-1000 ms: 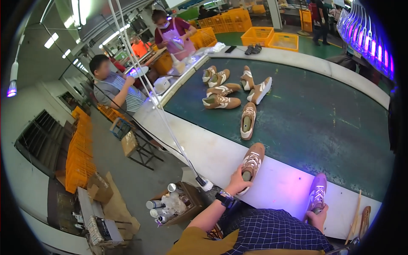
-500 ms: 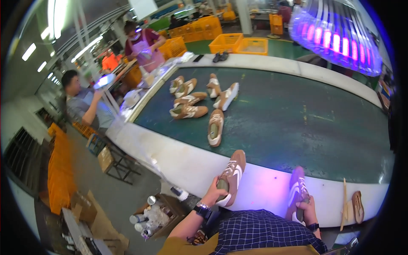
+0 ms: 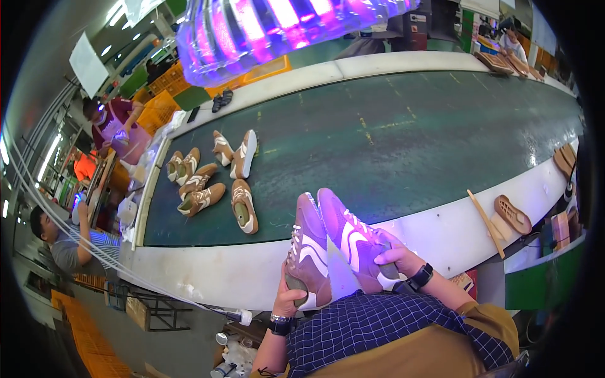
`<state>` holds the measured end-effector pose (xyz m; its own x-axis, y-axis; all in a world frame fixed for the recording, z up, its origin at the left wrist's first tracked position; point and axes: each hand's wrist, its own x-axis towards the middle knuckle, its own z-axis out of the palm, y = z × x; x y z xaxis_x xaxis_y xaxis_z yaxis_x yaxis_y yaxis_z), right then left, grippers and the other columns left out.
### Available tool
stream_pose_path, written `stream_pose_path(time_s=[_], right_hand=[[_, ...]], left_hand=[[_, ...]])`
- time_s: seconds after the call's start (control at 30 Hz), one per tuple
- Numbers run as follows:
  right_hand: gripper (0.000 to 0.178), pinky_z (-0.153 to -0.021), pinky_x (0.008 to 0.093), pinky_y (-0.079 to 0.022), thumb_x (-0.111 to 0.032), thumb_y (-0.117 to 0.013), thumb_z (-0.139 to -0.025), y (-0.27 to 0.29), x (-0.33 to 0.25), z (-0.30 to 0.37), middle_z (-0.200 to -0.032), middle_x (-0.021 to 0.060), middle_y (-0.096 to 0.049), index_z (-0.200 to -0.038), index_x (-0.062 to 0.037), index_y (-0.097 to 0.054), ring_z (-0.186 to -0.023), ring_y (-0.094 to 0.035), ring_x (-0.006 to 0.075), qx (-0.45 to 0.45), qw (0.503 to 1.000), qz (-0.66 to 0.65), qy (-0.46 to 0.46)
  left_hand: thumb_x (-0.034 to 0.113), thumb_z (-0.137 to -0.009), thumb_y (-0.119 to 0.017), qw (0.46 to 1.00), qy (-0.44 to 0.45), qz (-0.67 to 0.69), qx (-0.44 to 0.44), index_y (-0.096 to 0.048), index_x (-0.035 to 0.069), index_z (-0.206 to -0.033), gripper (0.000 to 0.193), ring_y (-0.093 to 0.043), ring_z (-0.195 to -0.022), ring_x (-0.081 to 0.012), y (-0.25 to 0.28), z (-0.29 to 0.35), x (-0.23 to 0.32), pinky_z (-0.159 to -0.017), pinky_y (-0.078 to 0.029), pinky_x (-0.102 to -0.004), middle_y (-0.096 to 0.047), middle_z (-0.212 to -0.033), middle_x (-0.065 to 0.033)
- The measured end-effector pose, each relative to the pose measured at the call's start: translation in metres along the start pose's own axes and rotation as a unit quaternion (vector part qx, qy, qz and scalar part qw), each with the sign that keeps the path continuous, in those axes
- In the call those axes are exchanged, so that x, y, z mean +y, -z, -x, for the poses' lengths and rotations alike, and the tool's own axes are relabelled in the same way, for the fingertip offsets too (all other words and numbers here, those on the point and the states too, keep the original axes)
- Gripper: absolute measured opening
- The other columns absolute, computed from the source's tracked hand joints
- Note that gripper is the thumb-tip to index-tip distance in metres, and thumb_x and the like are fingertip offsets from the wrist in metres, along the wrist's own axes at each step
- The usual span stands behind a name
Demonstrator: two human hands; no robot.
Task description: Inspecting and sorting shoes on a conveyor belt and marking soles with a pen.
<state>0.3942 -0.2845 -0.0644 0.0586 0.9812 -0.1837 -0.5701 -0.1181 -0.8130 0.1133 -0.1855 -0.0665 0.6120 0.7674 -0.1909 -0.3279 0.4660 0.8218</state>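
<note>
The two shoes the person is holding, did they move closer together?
Yes. The left shoe and right shoe came together side by side over the white table edge.

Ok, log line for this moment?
left hand: holds brown-and-white sneaker | right hand: holds matching sneaker | both over white belt edge

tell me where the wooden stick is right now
In the head view the wooden stick lies on the conveyor's white edge at right, just left of a loose brown sole and right of the right hand.
</note>
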Motion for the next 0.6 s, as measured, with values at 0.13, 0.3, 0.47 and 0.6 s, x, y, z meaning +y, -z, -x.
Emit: stream_pose_path(time_s=[0.13, 0.3, 0.47, 0.6], right_hand=[[0.058, -0.096, 0.0327, -0.037, -0.012, -0.071, -0.063, -0.002, 0.004, 0.005, -0.110, 0.0062, -0.052, -0.116, -0.0051, -0.047, -0.106, -0.050, 0.0179, -0.001, 1.000, -0.007, 0.003], [0.066, -0.098, 0.0324, -0.035, -0.009, -0.070, -0.060, -0.008, -0.006, 0.009, -0.115, 0.0065, -0.052, -0.122, -0.0036, -0.046, -0.110, -0.049, 0.0189, -0.019, 0.999, -0.023, -0.012], [0.077, -0.100, 0.0322, -0.033, -0.007, -0.069, -0.057, 0.001, -0.005, 0.009, -0.119, 0.0063, -0.050, -0.129, -0.0037, -0.042, -0.114, -0.047, 0.0191, -0.047, 0.998, -0.041, -0.025], [0.077, -0.101, 0.0325, -0.033, -0.006, -0.069, -0.057, 0.000, -0.005, 0.011, -0.120, 0.0061, -0.050, -0.129, -0.0042, -0.042, -0.114, -0.047, 0.0192, -0.040, 0.997, -0.049, -0.035]], left_hand=[[0.006, -0.052, -0.066, 1.000, 0.030, 0.009, 0.002, -0.027, 0.008, -0.139, 0.096, -0.046, -0.118, -0.0253, 0.010, 0.003, -0.005, -0.103, -0.036, -0.0365, -0.045, -0.127, -0.0091], [0.005, -0.052, -0.065, 0.999, 0.043, 0.017, 0.017, -0.030, 0.007, -0.137, 0.092, -0.055, -0.101, -0.0217, 0.027, 0.008, -0.017, -0.086, -0.046, -0.0336, -0.053, -0.112, -0.0079], [0.004, -0.053, -0.064, 0.996, 0.074, 0.037, -0.020, -0.043, 0.002, -0.123, 0.074, -0.060, -0.083, -0.0240, 0.044, 0.002, -0.023, -0.075, -0.050, -0.0340, -0.059, -0.094, -0.0105], [0.003, -0.051, -0.063, 0.992, 0.076, 0.092, -0.044, -0.048, -0.001, -0.112, 0.063, -0.061, -0.076, -0.0273, 0.039, -0.003, -0.022, -0.070, -0.050, -0.0371, -0.059, -0.084, -0.0131]])
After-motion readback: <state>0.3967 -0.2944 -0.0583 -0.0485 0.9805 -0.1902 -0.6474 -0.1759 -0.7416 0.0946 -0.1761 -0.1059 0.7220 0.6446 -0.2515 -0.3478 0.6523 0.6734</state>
